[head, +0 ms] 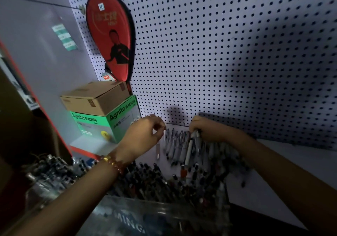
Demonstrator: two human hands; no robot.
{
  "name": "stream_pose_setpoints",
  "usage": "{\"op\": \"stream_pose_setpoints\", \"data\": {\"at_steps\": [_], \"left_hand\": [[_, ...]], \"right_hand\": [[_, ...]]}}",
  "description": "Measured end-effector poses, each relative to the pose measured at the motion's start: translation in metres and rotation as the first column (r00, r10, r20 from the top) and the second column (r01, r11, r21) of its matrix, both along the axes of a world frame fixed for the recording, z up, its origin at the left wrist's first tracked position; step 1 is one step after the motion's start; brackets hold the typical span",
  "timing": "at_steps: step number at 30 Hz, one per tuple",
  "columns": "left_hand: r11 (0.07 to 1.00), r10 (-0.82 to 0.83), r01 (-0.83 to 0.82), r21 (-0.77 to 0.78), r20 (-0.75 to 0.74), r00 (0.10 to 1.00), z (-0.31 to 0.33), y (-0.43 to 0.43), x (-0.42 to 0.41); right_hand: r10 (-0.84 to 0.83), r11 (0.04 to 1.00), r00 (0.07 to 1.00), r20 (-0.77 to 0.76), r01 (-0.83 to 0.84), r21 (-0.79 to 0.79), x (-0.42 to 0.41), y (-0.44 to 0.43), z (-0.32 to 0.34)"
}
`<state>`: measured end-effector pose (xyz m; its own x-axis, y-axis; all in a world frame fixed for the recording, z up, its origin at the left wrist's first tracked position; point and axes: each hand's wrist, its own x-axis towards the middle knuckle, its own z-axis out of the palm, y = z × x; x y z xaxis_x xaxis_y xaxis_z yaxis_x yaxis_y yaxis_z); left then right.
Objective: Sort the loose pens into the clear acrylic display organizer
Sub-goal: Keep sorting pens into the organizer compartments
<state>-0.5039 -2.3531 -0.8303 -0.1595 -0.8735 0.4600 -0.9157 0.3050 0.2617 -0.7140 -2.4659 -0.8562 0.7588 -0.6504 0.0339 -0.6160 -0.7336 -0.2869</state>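
Two hands above the organizer (pixel 164 215), my right hand (pixel 206 130) clutching grey pens (pixel 196 141), left hand (pixel 144 135) curled, whether pinching anything I cannot tell.

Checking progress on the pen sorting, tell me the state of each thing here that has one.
Left hand: fingers curled, hold unclear.
Right hand: grips a bunch of pale plastic pens.
Brown cardboard box: flaps folded down, stacked on green printed box.
Red teardrop paddle case: hanging on white pegboard.
Clear acrylic display organizer: crammed with dark pens.
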Motion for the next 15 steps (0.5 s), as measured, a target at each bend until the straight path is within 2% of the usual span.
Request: {"op": "stream_pose_setpoints", "data": {"at_steps": [3, 6, 8, 10, 13, 15], "left_hand": [[1.000, 0.006, -0.008, -0.019, -0.090, 0.996, 0.003, 0.002, -0.001], [0.997, -0.010, 0.038, 0.066, -0.374, 0.927, 0.018, 0.007, -0.007], [0.972, 0.007, 0.140, 0.190, -0.617, 0.787, 0.035, 0.015, -0.015], [0.908, 0.066, 0.285, 0.308, -0.775, 0.629, 0.051, 0.027, -0.024], [0.863, 0.075, 0.422, 0.278, -0.897, 0.436, 0.064, 0.049, -0.032], [0.897, 0.093, 0.365, 0.251, -0.913, 0.398, 0.069, 0.063, -0.031]], "right_hand": [[0.009, 0.996, 0.976, 0.219, 0.012, -0.092, 0.004, 0.007, 0.014], [0.057, 0.976, 0.929, 0.365, 0.026, -0.218, 0.017, 0.024, 0.040], [0.105, 0.947, 0.902, 0.419, 0.038, -0.319, 0.028, 0.038, 0.059], [0.168, 0.906, 0.881, 0.443, 0.039, -0.421, 0.039, 0.054, 0.078], [0.274, 0.823, 0.866, 0.419, 0.014, -0.568, 0.058, 0.076, 0.096], [0.290, 0.768, 0.880, 0.376, 0.020, -0.640, 0.069, 0.088, 0.102]]}}
